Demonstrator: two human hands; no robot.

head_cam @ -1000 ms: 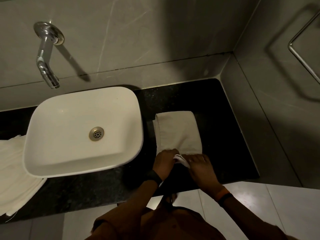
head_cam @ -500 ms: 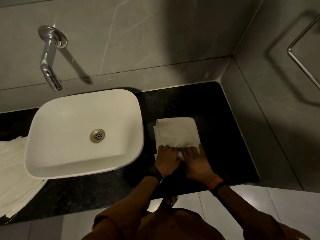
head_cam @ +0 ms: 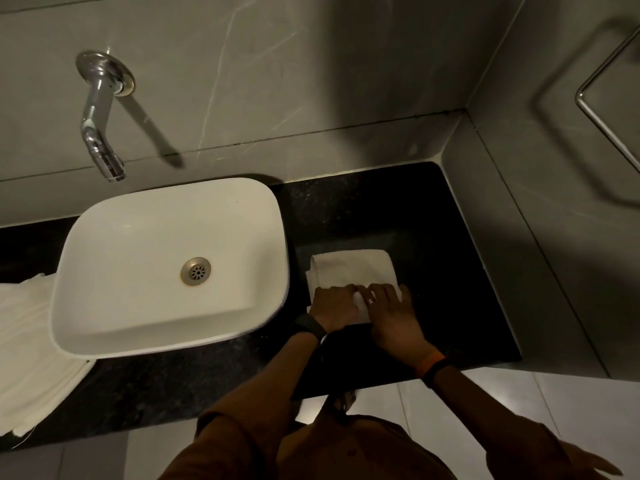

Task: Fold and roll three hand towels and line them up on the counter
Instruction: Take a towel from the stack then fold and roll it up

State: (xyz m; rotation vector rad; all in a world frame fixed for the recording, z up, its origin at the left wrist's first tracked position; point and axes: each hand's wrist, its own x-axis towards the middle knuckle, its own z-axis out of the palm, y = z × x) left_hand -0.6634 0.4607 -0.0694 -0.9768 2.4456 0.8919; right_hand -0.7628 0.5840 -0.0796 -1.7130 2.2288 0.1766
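Note:
A white folded hand towel (head_cam: 353,266) lies on the black counter (head_cam: 450,271) right of the basin. Its near end is rolled up under my hands. My left hand (head_cam: 334,308) presses on the left part of the roll, fingers curled over it. My right hand (head_cam: 391,313), with a ring on one finger, grips the right part of the roll. The flat part of the towel stretches away from the roll toward the wall. More white towels (head_cam: 31,348) lie in a loose pile at the left end of the counter, partly under the basin's rim.
A white vessel basin (head_cam: 104,237) stands on the counter, with a chrome wall spout (head_cam: 98,133) above it. Grey walls close the counter at the back and right. A metal towel rail (head_cam: 609,109) hangs on the right wall. The counter's front edge runs near my wrists.
Both hands have moved away from me along the towel, rolling its near end up. The flat part of the towel is shorter than before.

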